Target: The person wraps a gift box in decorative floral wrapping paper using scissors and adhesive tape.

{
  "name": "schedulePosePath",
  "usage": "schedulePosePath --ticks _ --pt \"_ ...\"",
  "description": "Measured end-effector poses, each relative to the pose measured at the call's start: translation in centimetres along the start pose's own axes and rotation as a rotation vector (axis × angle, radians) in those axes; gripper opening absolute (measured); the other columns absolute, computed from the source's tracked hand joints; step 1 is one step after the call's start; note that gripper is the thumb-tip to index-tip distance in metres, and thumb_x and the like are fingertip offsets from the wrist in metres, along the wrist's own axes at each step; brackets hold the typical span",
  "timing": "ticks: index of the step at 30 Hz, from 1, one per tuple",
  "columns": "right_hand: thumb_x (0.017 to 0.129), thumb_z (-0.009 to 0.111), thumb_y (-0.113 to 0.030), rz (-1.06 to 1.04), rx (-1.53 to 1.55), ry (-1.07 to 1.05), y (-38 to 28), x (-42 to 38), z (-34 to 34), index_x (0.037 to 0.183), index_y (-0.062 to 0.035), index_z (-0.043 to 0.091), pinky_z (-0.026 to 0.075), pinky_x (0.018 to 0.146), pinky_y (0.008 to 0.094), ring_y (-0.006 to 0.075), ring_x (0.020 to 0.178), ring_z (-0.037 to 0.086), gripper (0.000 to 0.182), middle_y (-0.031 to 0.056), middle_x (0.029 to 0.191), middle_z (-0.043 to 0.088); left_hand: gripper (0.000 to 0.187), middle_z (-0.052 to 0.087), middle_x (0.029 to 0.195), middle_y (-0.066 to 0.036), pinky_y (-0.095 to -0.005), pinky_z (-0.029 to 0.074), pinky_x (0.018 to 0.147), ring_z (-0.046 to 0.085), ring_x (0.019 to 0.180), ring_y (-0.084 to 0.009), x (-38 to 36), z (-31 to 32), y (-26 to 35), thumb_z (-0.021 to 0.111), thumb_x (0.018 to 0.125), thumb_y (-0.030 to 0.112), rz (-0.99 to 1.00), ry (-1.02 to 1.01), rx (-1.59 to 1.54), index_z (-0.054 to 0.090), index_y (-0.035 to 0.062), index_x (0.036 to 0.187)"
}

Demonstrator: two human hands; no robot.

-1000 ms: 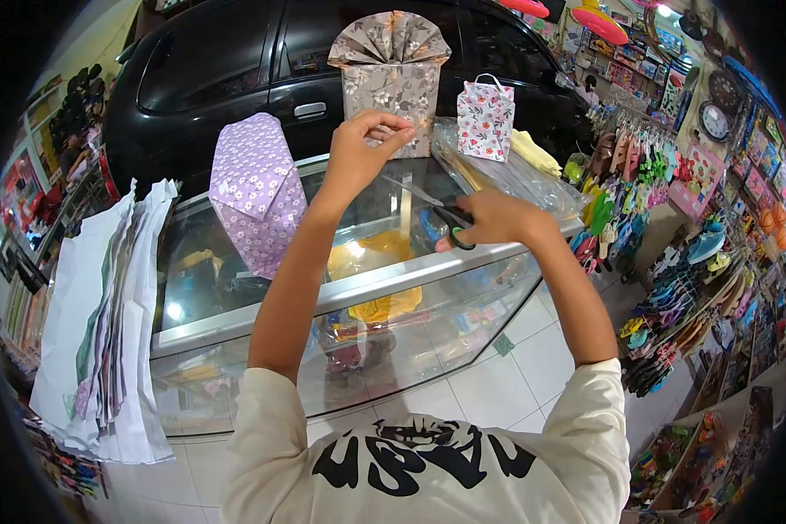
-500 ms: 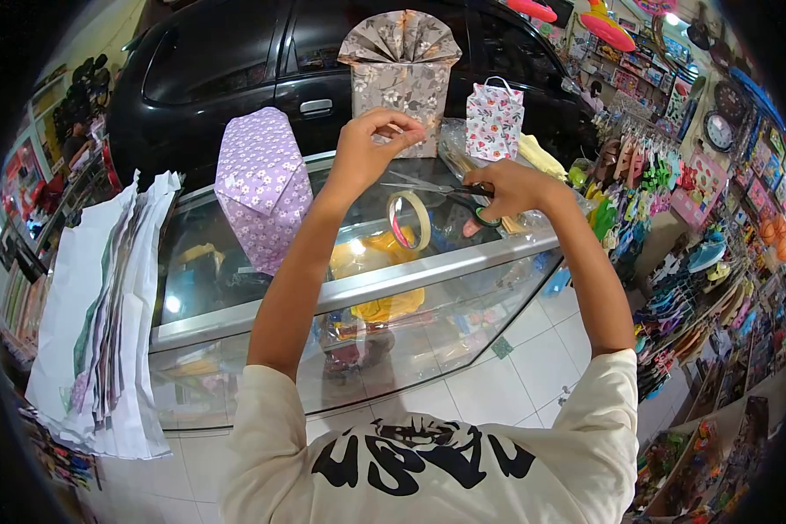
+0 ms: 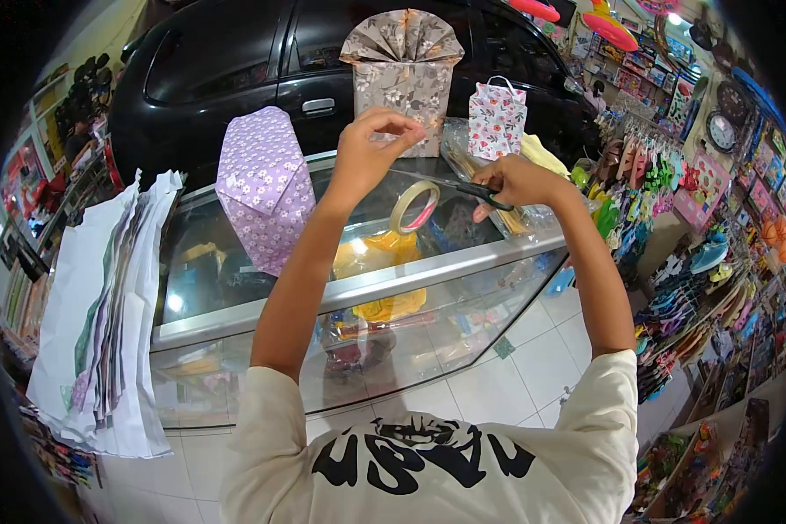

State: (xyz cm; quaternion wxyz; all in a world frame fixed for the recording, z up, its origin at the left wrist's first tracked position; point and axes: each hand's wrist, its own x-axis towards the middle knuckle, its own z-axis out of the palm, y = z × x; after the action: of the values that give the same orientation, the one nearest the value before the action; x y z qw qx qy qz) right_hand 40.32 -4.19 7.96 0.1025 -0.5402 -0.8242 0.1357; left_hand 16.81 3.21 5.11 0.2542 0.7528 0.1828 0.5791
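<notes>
Pinching: my left hand (image 3: 367, 153) is holding a strip of clear tape between thumb and fingertips, raised above the glass counter (image 3: 358, 279); the strip itself is too thin to make out clearly. The tape roll (image 3: 413, 207) is dangling below that pinch, hanging free over the glass, tilted on edge.

Closing: my right hand (image 3: 520, 181) is gripping the scissors (image 3: 463, 188) through the handles, blades pointing left toward the stretch between pinch and roll. The blades look nearly together; I cannot tell whether they are touching the tape.

Changing: a second ago the roll was hidden and the scissors were lying lower, near the counter edge. Now the roll is hanging in full view and the scissors are lifted and drawn in beside it. I am judging this to be the moment of the cut, with a short piece about to stay in my left fingers.

Standing nearby, all on the counter:
- purple wrapped parcel (image 3: 265, 188), to the left, upright.
- grey flowered parcel (image 3: 402, 70) with fanned top, just behind my left hand.
- small flowered gift bag (image 3: 496, 118), behind my right hand.
- clear plastic wrap (image 3: 489, 162), under and behind the scissors.
- stack of wrapping paper sheets (image 3: 105, 314), draping off the counter's left end.
</notes>
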Motion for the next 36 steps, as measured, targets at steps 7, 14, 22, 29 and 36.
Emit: schedulePosePath --ticks 7,14,22,29,36 --pt "0.066 0.083 -0.03 0.009 0.144 -0.013 1.6 -0.8 0.1 0.084 -0.0031 0.066 0.033 0.049 0.0251 0.0055 0.053 0.047 0.036 -0.0011 0.059 0.058 0.011 0.055 0.111 -0.005 -0.0254 0.043 0.087 0.053 0.099 -0.0105 -0.9 0.0 -0.7 0.068 0.082 0.005 -0.015 0.049 -0.304 0.066 0.0018 0.092" --pt "0.066 0.083 -0.03 0.04 0.089 -0.074 1.0 -1.5 -0.4 0.082 -0.0021 0.065 0.034 0.049 0.0239 0.0044 0.053 0.049 0.037 -0.0005 0.058 0.059 0.013 0.059 0.108 -0.002 -0.0261 0.039 0.085 0.053 0.099 -0.0111 -0.8 0.6 -0.8 0.073 0.078 0.016 -0.012 0.012 -0.228 0.071 0.0098 0.089" --pt "0.062 0.083 -0.042 0.13 0.089 -0.148 0.0 -2.0 -0.4 0.085 -0.001 0.064 0.037 0.049 0.0256 0.0082 0.055 0.051 0.051 0.0005 0.062 0.059 0.01 0.057 0.109 -0.004 -0.0258 0.041 0.086 0.053 0.101 -0.0115 -0.8 1.1 -0.3 0.07 0.08 0.007 -0.018 -0.026 -0.159 0.068 0.0055 0.09" --pt "0.064 0.082 -0.039 0.076 0.046 -0.162 1.6 -1.8 -0.1 0.084 -0.0014 0.064 0.037 0.049 0.025 0.0071 0.054 0.05 0.046 0.0 0.059 0.058 0.01 0.059 0.108 -0.004 -0.0263 0.04 0.088 0.054 0.103 -0.0124 -0.8 1.4 0.0 0.07 0.079 0.008 -0.024 -0.041 -0.157 0.069 0.0062 0.089" --pt "0.067 0.078 -0.048 0.076 0.132 -0.202 1.9 -2.1 0.5 0.087 -0.0028 0.064 0.037 0.05 0.0259 0.0081 0.057 0.051 0.052 -0.0006 0.062 0.058 0.011 0.059 0.109 -0.005 -0.0259 0.041 0.088 0.054 0.102 -0.0124 -0.9 1.5 0.3 0.07 0.08 0.009 -0.045 -0.042 -0.177 0.069 0.0059 0.09"
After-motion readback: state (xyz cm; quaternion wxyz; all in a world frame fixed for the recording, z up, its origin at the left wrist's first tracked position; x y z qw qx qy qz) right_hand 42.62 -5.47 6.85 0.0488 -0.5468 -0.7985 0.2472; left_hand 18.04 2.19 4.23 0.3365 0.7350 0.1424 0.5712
